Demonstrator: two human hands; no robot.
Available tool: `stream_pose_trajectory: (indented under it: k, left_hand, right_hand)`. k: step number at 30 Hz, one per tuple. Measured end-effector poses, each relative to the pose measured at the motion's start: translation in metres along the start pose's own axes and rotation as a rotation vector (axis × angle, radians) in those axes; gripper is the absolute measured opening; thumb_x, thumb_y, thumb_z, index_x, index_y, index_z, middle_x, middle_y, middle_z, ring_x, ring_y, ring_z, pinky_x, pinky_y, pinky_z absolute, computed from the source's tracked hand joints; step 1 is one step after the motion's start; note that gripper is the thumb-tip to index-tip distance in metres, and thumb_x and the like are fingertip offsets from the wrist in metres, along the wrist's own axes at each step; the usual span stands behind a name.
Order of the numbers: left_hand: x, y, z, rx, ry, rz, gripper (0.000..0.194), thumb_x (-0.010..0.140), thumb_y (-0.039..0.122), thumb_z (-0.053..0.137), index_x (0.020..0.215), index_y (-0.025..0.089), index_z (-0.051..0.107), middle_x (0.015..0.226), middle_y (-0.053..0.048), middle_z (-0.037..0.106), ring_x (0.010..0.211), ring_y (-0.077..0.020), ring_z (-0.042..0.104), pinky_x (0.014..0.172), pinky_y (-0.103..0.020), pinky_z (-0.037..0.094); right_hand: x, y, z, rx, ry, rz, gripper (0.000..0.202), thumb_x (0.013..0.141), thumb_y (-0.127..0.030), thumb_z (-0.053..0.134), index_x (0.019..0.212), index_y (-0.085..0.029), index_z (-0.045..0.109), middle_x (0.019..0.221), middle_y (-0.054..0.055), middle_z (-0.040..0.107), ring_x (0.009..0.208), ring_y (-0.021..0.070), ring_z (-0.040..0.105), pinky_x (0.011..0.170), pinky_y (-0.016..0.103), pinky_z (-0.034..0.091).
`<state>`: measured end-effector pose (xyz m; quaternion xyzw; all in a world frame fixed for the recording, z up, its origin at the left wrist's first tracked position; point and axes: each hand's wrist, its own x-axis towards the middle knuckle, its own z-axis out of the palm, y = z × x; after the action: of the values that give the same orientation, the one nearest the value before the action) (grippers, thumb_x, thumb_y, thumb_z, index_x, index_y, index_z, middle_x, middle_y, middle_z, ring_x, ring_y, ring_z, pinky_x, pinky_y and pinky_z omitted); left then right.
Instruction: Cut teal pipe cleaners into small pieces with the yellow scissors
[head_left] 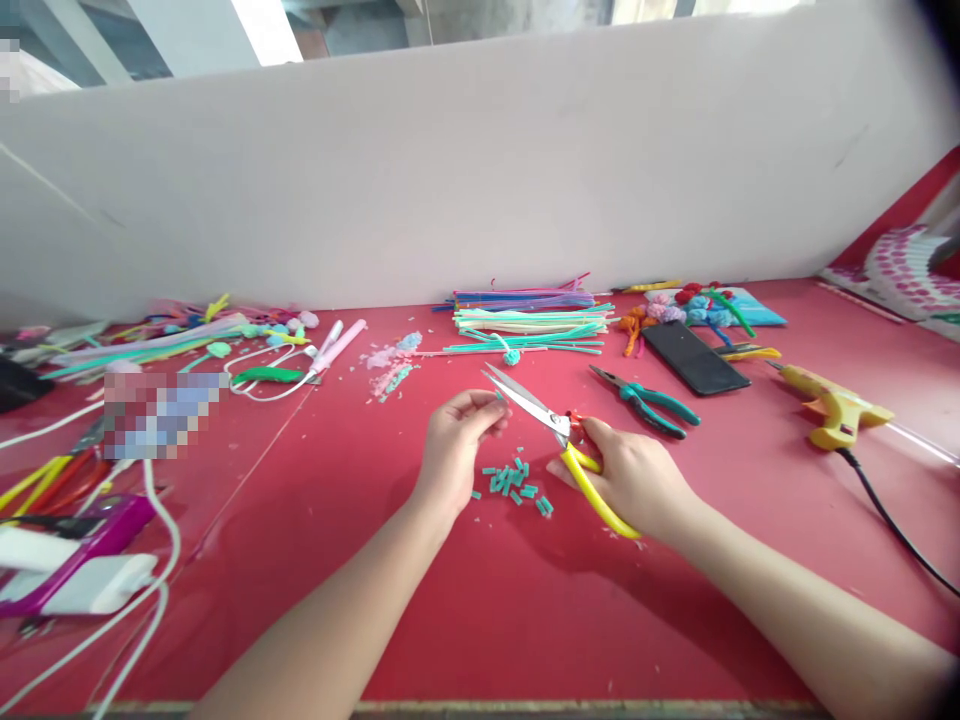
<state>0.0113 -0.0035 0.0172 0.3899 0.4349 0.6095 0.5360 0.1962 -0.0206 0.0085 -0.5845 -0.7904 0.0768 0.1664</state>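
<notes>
In the middle of the view my left hand (459, 440) pinches a small teal piece (500, 397) between thumb and fingers. My right hand (626, 470) is closed on the yellow handles of the scissors (592, 490). Their blades point up and left, slightly parted, with the tips just above my left fingertips. On the red table (465, 620) between my hands lies a loose pile of short teal cut pieces (514, 480). A small teal ball (511, 356) with a pale stem sits beyond the blades.
Bundles of coloured pipe cleaners (532, 325) lie at the back. To the right are teal-handled pliers (649, 402), a black phone (696, 358) and a yellow glue gun (834, 403) with its cord. White cables (169, 530) and more tools crowd the left side.
</notes>
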Motion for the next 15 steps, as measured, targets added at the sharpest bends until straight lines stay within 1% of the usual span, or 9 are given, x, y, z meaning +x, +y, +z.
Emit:
stream_pose_trajectory:
  k: [2,7,15]
  left_hand:
    - [-0.0001,0.0025,-0.0005,-0.025,0.018,0.008,0.012,0.059,0.018,0.062,0.07,0.013,0.061,0.062,-0.001,0.059,0.057,-0.0088,0.052,0.057,-0.021,0.039]
    - [0.0001,0.0054,-0.0012,-0.057,0.04,0.047,0.013,0.058,0.018,0.061,0.07,0.012,0.06,0.061,-0.001,0.058,0.055,-0.0077,0.052,0.056,-0.021,0.04]
    - [0.0017,0.0034,-0.0042,-0.057,0.023,0.054,0.01,0.061,0.018,0.06,0.07,0.013,0.059,0.062,-0.001,0.058,0.055,-0.0076,0.052,0.056,-0.021,0.04]
  right_hand:
    - [-0.0005,0.0005,0.0007,-0.056,-0.003,-0.018,0.039,0.073,-0.054,0.035,0.084,-0.019,0.048,0.057,0.001,0.054,0.048,0.0134,0.049,0.045,0.022,0.021]
    - [-0.0007,0.0026,0.0028,-0.165,-0.041,-0.057,0.045,0.076,-0.057,0.027,0.081,-0.018,0.048,0.054,0.002,0.055,0.046,0.0136,0.049,0.043,0.023,0.017]
    - [-0.001,0.0024,0.0036,-0.175,-0.047,-0.083,0.037,0.077,-0.052,0.031,0.078,-0.019,0.047,0.054,0.001,0.055,0.045,0.0125,0.047,0.043,0.023,0.016]
